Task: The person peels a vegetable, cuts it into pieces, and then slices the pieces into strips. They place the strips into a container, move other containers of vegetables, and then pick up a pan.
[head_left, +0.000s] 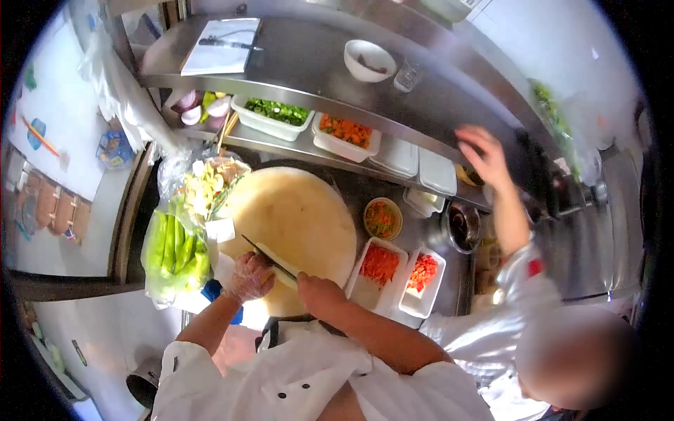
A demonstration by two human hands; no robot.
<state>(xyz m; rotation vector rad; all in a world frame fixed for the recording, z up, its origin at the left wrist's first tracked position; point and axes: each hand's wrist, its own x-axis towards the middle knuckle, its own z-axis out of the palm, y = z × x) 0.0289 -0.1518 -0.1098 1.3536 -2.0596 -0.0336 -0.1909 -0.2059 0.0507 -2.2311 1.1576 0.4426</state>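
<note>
My right hand [321,297] is wrapped round the handle of a knife [274,262], its dark blade slanting to the upper left above a round pale chopping board [298,210]. My left hand [251,275], in a clear plastic glove, is closed near the blade, at the board's lower left edge. Whatever lies under its fingers is hidden. Left of the board are a plastic bag of long green peppers [175,245] and a pile of pale yellow-green vegetable pieces [207,186].
A co-worker's hand [484,158] reaches over the steel shelf [302,59] at right. White tubs hold chopped greens [274,112], orange pieces [344,131], red shreds [379,265] and diced red pepper [421,272]. A bowl of mixed vegetables [382,218] stands right of the board.
</note>
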